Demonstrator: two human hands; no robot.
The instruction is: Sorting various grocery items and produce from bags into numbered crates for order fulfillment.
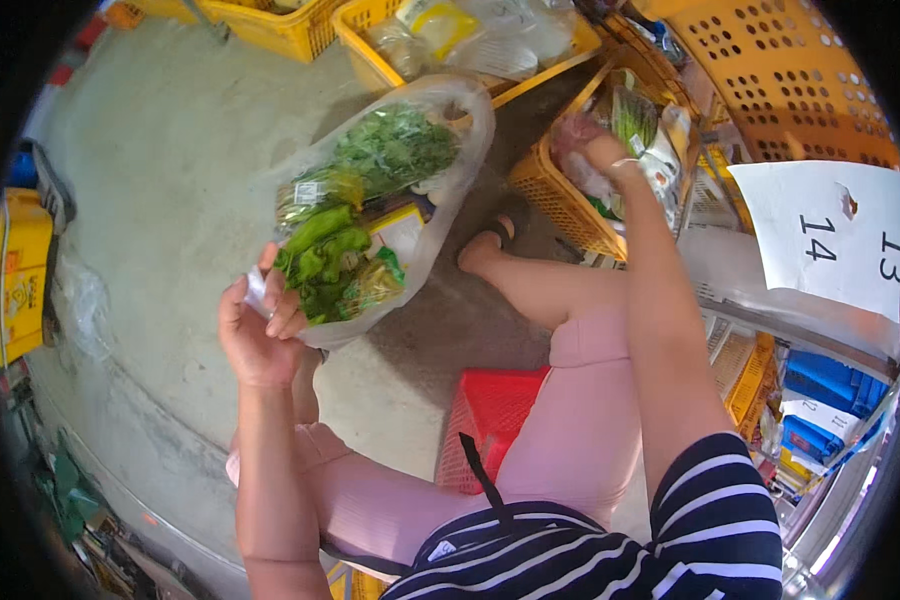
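Note:
My left hand (262, 325) is closed on the gathered white edge of a clear plastic bag (460, 170). The bag stands wide on the floor with its mouth facing up. In it lie leafy greens (395, 150), long green peppers (320, 240) and a wrapped bundle with a white label (307, 192). To the right, my right hand (605, 152) reaches into a yellow crate (560, 200). Its fingers are at a pinkish plastic-wrapped item (577, 133), and I cannot tell how firmly they grip it. Beside that hand sits a pack of thin green stalks (633, 118).
Another yellow crate (365, 45) with plastic packs stands behind the bag. A large perforated orange crate (780, 70) rises at the far right, above a white paper sheet (830, 235). Between my legs is a red basket (490, 420). A yellow box (22, 275) stands at the left.

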